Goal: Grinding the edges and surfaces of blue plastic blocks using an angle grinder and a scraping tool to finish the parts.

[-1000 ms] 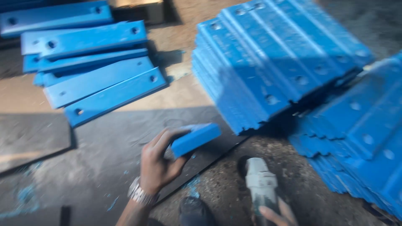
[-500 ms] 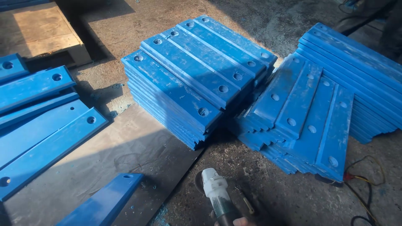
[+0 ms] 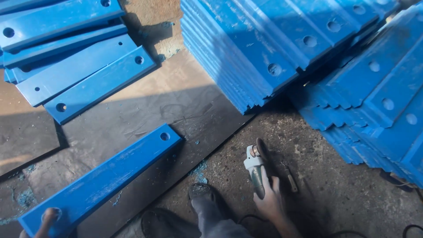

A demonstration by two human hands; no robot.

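Moved: blue bar (image 3: 103,180) now flat | left hand (image 3: 46,219) fingertips on it | right hand (image 3: 269,200) grips grinder (image 3: 257,169)

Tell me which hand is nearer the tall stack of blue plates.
Right. The right hand, gripping the angle grinder, sits just below the stack of blue plates. The left hand is far off, touching the long blue bar.

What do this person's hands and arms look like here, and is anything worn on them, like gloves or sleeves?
Both hands are bare, with no gloves. The right hand shows fully, with a bare wrist and forearm below it and no sleeve in view. Of the left hand, only a fingertip or two shows at the bottom edge of the picture; its wrist and arm are out of frame, so anything worn there cannot be told.
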